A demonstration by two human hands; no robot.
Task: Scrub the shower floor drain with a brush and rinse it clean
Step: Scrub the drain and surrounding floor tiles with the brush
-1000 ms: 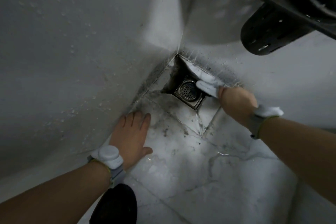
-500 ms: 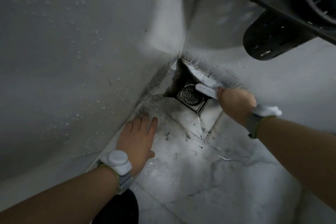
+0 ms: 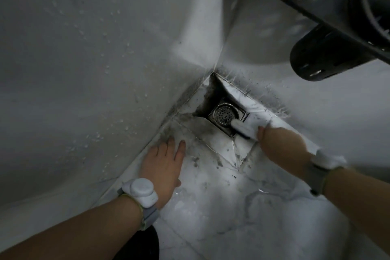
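Wet white tile ran down the left wall (image 3: 73, 59) to the marble floor (image 3: 211, 207), where the left hand (image 3: 164, 167) lay flat, fingers straight and slightly spread. Toward the corner sat the metal drain (image 3: 223, 114), ringed with dark grime. Over its near right edge lay the white brush (image 3: 242, 127), blurred, the right hand (image 3: 280, 145) curled around its handle.

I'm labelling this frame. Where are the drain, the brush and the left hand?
drain (image 3: 224, 114): head view, perforated round cover.
brush (image 3: 242, 127): head view, white head.
left hand (image 3: 163, 164): head view, back of hand.
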